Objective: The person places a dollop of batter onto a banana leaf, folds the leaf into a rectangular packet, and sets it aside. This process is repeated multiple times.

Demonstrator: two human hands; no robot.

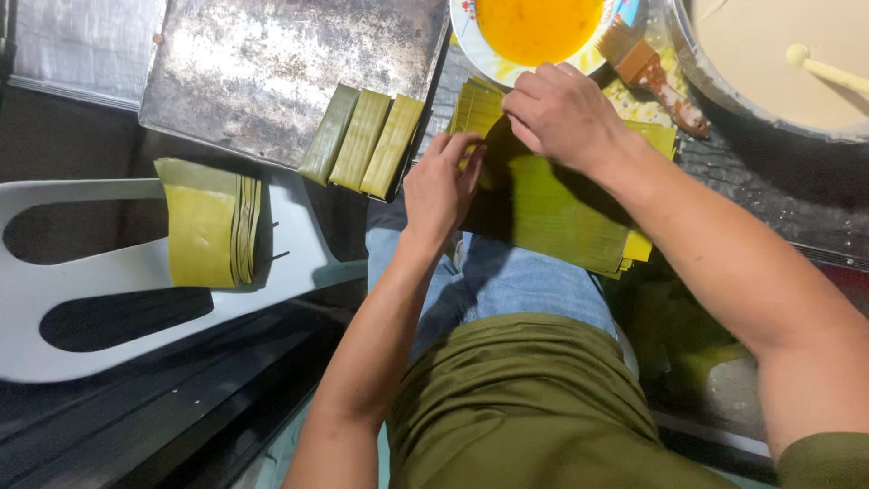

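Leaf stack (552, 213) directly under both hands, long axis slanting away-left to near-right. Right hand (561, 113) curled, knuckles pressing far end; left hand (441, 186) fingertips pinching near-left edge.

Metal tray (262, 63) – dull, scuffed; leaf sheets (552, 204) – smooth, faint gloss; plastic chair (109, 281) – matt white.

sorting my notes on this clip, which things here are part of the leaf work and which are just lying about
In use: left hand and right hand on the leaf stack; three folded leaf parcels on the metal tray.

Lying about: spare leaf pile on white chair; brush; yellow-liquid plate; batter bowl.
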